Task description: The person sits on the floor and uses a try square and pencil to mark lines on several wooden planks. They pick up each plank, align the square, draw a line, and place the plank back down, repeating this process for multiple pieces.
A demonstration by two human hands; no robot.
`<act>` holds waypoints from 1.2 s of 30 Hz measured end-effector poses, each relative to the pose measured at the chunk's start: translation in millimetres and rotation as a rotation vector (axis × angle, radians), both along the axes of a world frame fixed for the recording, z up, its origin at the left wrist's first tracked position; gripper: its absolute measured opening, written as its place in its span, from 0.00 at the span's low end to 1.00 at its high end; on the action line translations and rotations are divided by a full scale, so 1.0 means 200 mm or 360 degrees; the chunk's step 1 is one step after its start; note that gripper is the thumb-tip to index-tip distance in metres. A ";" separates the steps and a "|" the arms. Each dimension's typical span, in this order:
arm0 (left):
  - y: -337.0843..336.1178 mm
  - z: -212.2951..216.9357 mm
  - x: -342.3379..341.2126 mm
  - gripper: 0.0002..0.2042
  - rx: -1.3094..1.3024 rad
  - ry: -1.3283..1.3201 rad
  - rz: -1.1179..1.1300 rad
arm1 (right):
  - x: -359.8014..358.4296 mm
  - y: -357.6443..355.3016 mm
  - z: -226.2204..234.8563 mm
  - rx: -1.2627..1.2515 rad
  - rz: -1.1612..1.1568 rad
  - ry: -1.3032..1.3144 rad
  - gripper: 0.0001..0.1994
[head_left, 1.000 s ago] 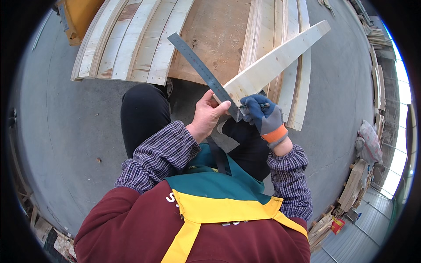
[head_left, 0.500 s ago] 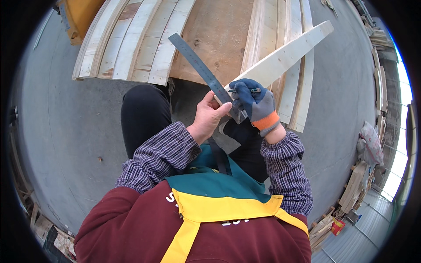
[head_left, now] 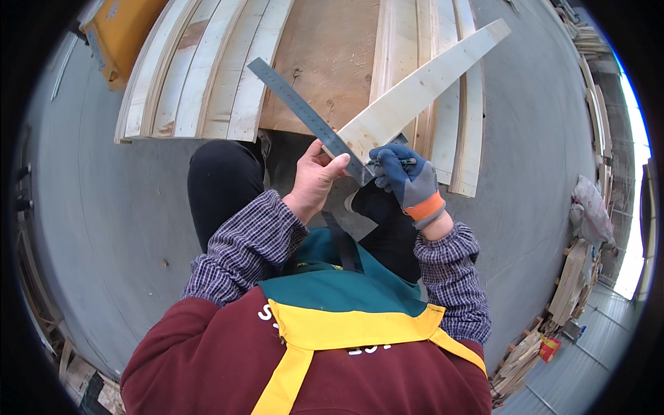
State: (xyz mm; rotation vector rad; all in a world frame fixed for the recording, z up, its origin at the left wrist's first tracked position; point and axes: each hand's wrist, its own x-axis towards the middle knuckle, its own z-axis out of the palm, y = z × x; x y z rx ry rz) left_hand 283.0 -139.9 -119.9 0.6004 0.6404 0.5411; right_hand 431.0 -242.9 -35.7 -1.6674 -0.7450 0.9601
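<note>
Bare left hand (head_left: 315,181) gripping near end of pale wood strip (head_left: 422,86), thumb pressing steel ruler (head_left: 304,114) flat on it. Gloved right hand (head_left: 404,181), fingers closed on a pencil (head_left: 391,162), tip at the ruler's edge where ruler crosses strip. Strip held up over the knees, angling toward upper right above stacked boards (head_left: 200,69) and plywood sheet (head_left: 332,62) on grey floor (head_left: 104,207). Yellow object (head_left: 121,31) at upper left corner.

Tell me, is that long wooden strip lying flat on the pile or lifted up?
Lifted at the near end. The wooden strip is held at its near end by the bare left hand, slanting across the boards; whether its far end touches them, cannot tell.
</note>
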 end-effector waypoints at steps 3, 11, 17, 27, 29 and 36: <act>0.00 0.01 0.00 0.25 0.0014 0.0016 -0.0014 | 0.00 -0.06 -0.05 0.0412 -0.0358 -0.0039 0.15; -0.01 0.02 0.01 0.17 0.0150 0.0273 -0.0101 | -0.10 -0.02 -0.40 0.0362 -0.1147 0.0599 0.23; -0.01 0.04 0.00 0.17 0.0134 0.0149 -0.0212 | -0.08 0.06 -0.45 0.0793 -0.1372 0.0937 0.19; 0.03 0.06 0.03 0.12 0.0186 0.0375 -0.0112 | 0.38 -0.42 -0.24 0.1330 -0.2264 0.0843 0.21; 0.04 0.09 0.02 0.11 0.0171 0.0346 -0.0058 | 0.37 -0.37 -0.23 0.1369 -0.2391 0.0978 0.20; 0.24 0.35 -0.33 0.14 0.0344 0.0215 0.0182 | 0.10 -0.20 -0.28 0.1438 -0.2157 0.1315 0.12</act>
